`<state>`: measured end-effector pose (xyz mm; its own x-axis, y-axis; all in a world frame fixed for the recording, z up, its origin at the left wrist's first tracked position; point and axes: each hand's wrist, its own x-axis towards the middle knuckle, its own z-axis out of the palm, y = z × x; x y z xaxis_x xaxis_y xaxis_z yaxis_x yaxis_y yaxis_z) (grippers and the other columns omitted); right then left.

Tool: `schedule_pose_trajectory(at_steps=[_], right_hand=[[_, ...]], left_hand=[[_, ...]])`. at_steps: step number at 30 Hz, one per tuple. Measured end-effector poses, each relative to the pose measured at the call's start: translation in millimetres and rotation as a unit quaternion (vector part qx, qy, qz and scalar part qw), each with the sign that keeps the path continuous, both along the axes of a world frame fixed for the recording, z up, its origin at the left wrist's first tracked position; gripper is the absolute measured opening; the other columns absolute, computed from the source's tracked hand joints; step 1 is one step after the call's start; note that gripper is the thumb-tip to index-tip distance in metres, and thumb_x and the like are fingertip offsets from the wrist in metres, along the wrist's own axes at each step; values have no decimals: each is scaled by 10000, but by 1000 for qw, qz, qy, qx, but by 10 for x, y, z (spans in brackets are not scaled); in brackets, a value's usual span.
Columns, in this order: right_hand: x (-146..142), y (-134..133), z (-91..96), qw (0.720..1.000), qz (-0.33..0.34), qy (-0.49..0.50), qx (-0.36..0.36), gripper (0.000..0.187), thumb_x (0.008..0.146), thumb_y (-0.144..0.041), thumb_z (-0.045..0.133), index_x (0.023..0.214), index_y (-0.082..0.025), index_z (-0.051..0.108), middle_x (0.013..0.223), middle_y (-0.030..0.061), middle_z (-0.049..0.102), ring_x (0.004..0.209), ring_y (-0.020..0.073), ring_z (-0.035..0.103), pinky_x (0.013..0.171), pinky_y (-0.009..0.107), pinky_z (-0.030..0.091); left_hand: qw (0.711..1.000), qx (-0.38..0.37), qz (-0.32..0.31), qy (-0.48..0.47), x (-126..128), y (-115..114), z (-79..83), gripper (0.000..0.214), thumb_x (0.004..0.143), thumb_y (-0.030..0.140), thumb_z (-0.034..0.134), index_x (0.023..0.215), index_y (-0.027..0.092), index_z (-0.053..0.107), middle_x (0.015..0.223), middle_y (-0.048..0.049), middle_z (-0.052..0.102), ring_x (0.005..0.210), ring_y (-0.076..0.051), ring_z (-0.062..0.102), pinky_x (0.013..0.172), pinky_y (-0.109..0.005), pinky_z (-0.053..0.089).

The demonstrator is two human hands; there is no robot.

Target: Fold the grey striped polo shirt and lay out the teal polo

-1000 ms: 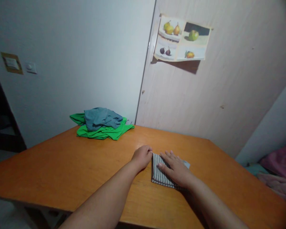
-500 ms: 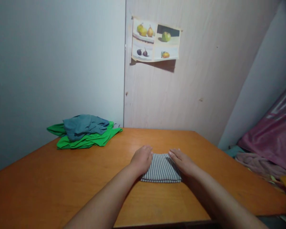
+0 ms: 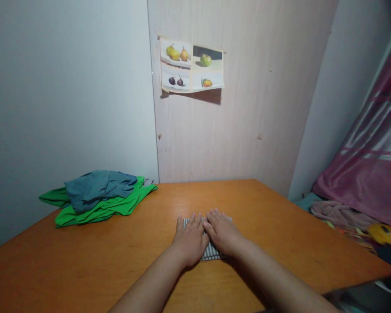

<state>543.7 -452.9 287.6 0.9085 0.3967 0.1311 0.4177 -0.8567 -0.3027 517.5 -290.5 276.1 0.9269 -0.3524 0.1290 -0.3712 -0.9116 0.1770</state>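
Observation:
A small folded cloth with grey and white stripes (image 3: 210, 253) lies on the orange wooden table (image 3: 84, 261). Both of my hands rest flat on top of it, side by side and touching. My left hand (image 3: 190, 239) has its fingers stretched out over the cloth's left half. My right hand (image 3: 222, 232) lies flat over the right half, fingers pointing away from me. Only thin strips of the cloth show around and between the hands.
A pile of clothes, a grey-blue garment (image 3: 96, 188) on a green one (image 3: 104, 208), sits at the table's far left. A fruit picture (image 3: 191, 65) hangs on the pale wooden panel behind. Pink and purple bedding (image 3: 365, 182) lies to the right.
My hands have come together from the cloth's left and right edges onto its top, both now flat. The view has swung further to the right.

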Motion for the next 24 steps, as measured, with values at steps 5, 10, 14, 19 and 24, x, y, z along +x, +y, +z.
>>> schedule_pose_trajectory(at_steps=[5, 10, 14, 19, 24], right_hand=[[-29, -1, -107, 1000, -16, 1, -13, 799, 1000, -620, 150, 1517, -67, 407, 1602, 180, 316, 1511, 309, 217, 1235, 470, 156], [-31, -14, -146, 1000, -20, 12, -16, 825, 990, -642, 130, 1538, -73, 365, 1620, 161, 273, 1521, 301, 183, 1242, 473, 119], [-36, -5, -157, 999, -24, 19, -12, 816, 992, -634, 126, 1546, -76, 343, 1627, 154, 255, 1526, 299, 164, 1243, 483, 101], [-58, -2, -144, 999, -31, 26, -6, 829, 983, -655, 131, 1555, -84, 319, 1640, 139, 209, 1533, 302, 122, 1245, 480, 85], [-70, -3, -115, 999, -35, 33, -12, 833, 981, -659, 125, 1557, -86, 312, 1641, 134, 200, 1536, 307, 99, 1243, 490, 71]], left_hand=[[1000, 15, 20, -16, -24, -31, -38, 643, 993, 511, 239, 1558, 224, 350, 1624, -108, 279, 1522, -309, 196, 1187, -676, 28], [998, 28, 50, -21, -51, -56, -48, 695, 985, 556, 212, 1557, 188, 355, 1620, -131, 276, 1527, -309, 171, 1201, -652, 30], [997, 35, 57, -33, -59, -45, -79, 724, 986, 579, 186, 1553, 165, 362, 1610, -146, 301, 1525, -317, 173, 1202, -650, 43], [995, 32, 80, -42, -45, -31, -150, 754, 975, 620, 183, 1550, 168, 368, 1615, -143, 294, 1527, -328, 158, 1193, -667, 28], [995, 36, 94, -28, -43, -41, -153, 759, 970, 620, 200, 1557, 164, 350, 1615, -142, 294, 1528, -339, 146, 1189, -672, 3]])
